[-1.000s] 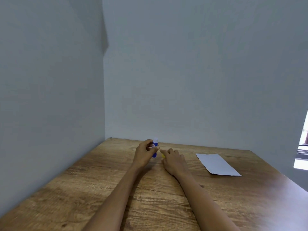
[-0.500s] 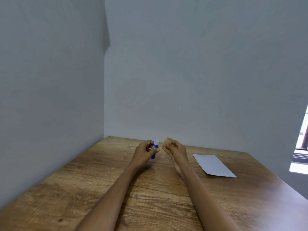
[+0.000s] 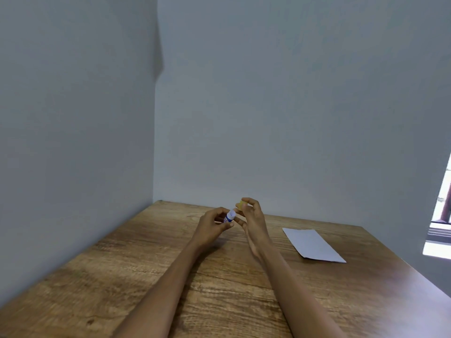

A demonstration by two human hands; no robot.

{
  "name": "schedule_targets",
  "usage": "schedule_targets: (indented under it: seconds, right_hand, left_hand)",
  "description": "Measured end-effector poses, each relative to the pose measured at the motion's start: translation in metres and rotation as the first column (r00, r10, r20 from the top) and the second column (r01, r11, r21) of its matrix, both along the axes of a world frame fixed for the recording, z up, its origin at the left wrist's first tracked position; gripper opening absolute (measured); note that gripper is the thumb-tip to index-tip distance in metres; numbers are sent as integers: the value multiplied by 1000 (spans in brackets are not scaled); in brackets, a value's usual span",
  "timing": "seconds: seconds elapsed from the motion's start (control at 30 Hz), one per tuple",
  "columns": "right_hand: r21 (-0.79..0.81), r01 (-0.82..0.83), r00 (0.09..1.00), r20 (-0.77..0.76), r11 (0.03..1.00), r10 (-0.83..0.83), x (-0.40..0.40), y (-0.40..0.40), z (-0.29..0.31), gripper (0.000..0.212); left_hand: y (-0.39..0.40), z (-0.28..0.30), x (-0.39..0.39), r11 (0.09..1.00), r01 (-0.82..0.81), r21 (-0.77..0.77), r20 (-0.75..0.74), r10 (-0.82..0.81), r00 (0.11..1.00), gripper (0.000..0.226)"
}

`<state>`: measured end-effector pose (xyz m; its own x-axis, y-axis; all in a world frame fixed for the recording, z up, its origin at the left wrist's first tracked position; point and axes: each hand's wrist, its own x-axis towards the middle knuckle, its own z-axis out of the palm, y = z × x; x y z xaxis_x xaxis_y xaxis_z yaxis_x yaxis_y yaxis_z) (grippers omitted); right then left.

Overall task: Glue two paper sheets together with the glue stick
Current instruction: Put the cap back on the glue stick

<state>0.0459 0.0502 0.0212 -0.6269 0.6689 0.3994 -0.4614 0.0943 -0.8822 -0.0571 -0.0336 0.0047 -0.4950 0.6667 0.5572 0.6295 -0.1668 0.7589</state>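
Now you're uncapping: your left hand (image 3: 211, 227) grips the glue stick (image 3: 230, 216), right-hand fingers (image 3: 249, 208) pinch its yellow cap (image 3: 240, 205). Next, bring glue to the paper (image 3: 312, 244) on the table (image 3: 146, 272).

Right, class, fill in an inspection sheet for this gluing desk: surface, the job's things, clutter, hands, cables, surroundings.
Surface: wooden table, grain visible, set into a corner.
Job's things: glue stick, blue and white, uncapped, held above the table; yellow cap off the stick; white paper lying flat to the right, apart from both hands. Whether it is one sheet or two stacked cannot be told.
Clutter: nothing seen.
Hands: left hand grips the glue stick; right hand pinches the cap at its fingertips.
Cables: nothing seen.
Surroundings: plain grey walls on the left and behind; a bright opening at the right edge.
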Motion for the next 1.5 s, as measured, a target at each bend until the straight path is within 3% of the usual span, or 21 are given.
schedule_targets:
  seconds: [0.1,0.37,0.5,0.63,0.8,1.17,1.37,1.5]
  right_hand:
    - [62,15,1000,-14,998,-14,-1,1,-4,3]
    - [83,8,999,-44,996,-5,0,3,-5,16]
    - [198,-19,999,46,980,10,0,2,-9,22]
    - [306,42,990,114,951,-80,-2,5,-9,27]
    - [555,99,952,188,826,-240,1,12,-12,28]
    - [571,82,941,225,817,-252,10,28,-12,15]
    - [498,106,943,225,861,-246,10,30,-14,4]
    - [428,129,932,257,894,-257,8,30,-12,11]
  left_hand:
    - [0,0,0,1000,3,2,19,-3,1000,29]
    - [0,-1,-6,997,-78,-3,19,78,997,23]
    - [-2,-3,-9,995,-97,-34,14,98,995,26]
    - [-3,-4,-11,987,-139,-75,-11,139,990,29]
    - [-4,-7,-13,974,-170,-148,-92,158,983,31]
    - [1,-4,-2,968,-213,-132,-260,174,950,32]
    - [9,-5,9,930,-365,-49,-440,308,844,33]
    - [11,-4,11,901,-434,19,-542,374,752,31]
